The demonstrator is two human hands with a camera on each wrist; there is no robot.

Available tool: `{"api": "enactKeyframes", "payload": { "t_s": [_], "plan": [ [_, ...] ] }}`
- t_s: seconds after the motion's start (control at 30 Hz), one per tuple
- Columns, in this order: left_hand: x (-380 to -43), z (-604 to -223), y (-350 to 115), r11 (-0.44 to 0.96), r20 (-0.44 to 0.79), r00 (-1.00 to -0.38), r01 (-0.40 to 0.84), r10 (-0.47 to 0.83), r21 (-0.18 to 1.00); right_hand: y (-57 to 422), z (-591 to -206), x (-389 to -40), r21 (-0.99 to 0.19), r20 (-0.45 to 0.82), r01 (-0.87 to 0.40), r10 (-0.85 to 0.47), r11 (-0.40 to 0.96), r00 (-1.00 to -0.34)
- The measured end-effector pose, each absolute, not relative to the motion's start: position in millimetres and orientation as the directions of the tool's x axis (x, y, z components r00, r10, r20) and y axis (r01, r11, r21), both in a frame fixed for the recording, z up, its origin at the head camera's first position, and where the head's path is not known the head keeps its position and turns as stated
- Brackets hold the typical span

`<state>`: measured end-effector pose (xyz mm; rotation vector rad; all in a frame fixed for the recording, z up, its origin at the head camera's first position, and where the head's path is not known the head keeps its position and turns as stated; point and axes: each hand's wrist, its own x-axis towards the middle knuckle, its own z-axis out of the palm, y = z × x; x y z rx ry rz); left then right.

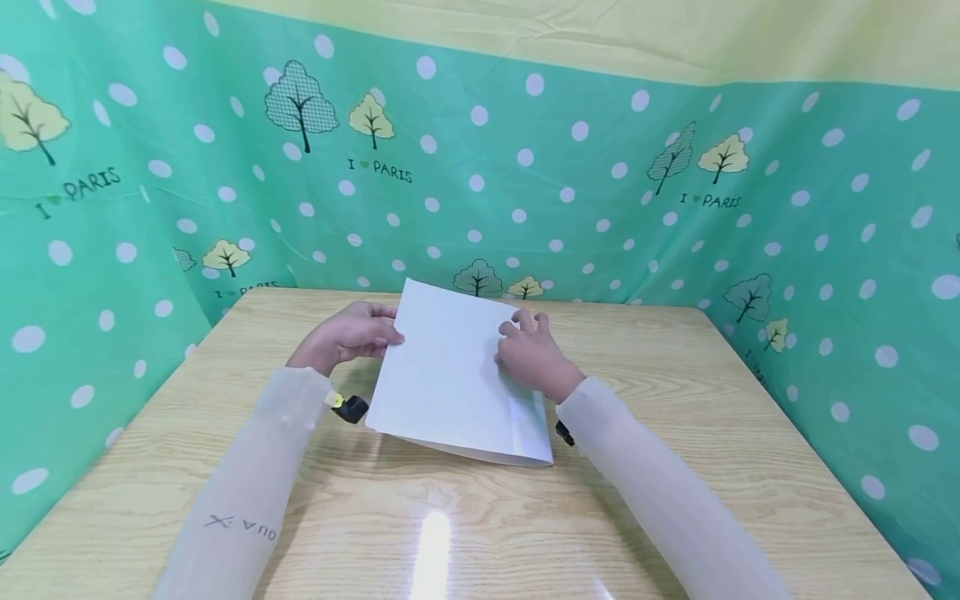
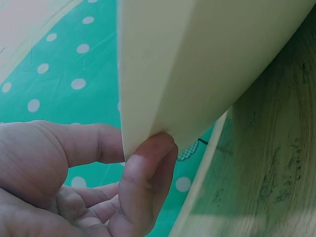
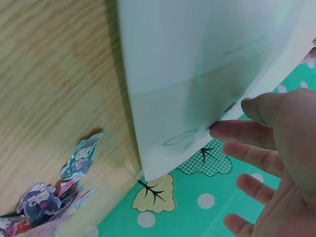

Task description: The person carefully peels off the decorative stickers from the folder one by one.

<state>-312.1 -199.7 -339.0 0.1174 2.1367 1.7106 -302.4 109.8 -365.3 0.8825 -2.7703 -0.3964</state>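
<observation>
A large white paper sheet (image 1: 453, 375) stands tilted over the table, its lower edge bowed. My left hand (image 1: 358, 332) pinches its left edge between thumb and fingers; in the left wrist view the fingertips (image 2: 160, 145) press on its pale face. My right hand (image 1: 534, 354) is at the sheet's right side, fingers bent. In the right wrist view, its thumb and index finger pinch a thin, dark-edged cutout (image 3: 228, 111), seen nearly edge-on against the sheet. A shiny, see-through strip (image 1: 529, 427) lies along the sheet's lower right part.
Several colourful cartoon cutouts (image 3: 42, 202) lie on the wooden table (image 1: 660, 400), hidden behind the sheet in the head view. A green dotted cloth (image 1: 525, 175) hangs behind and at both sides. Black wrist cameras (image 1: 350, 408) sit under both cuffs.
</observation>
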Motion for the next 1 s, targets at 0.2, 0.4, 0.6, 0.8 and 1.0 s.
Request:
{"api": "enactKeyframes", "payload": {
  "t_s": [0.2, 0.4, 0.6, 0.8, 1.0],
  "plan": [
    [-312, -339, -200, 0.247, -0.257, -0.919, -0.186, 0.3, 0.951, 107, -361, -303, 0.241, 0.09, -0.513, -0.545, 0.824, -0.833],
    [-312, -339, -199, 0.251, -0.254, -0.921, -0.182, 0.295, 0.951, 101, -358, -303, 0.239, 0.056, -0.483, -0.509, 0.842, -0.859],
    [-312, -340, -199, 0.246, -0.255, -0.921, -0.185, 0.295, 0.951, 94, -356, -302, 0.256, 0.04, -0.449, -0.473, 0.856, -0.88],
    [-312, -339, -199, 0.238, -0.256, -0.919, -0.188, 0.301, 0.953, 91, -355, -302, 0.326, 0.051, -0.432, -0.472, 0.841, -0.88],
    [-313, -339, -199, 0.239, -0.256, -0.917, -0.187, 0.307, 0.953, 89, -355, -301, 0.388, 0.07, -0.439, -0.501, 0.81, -0.862]
  ]
}}
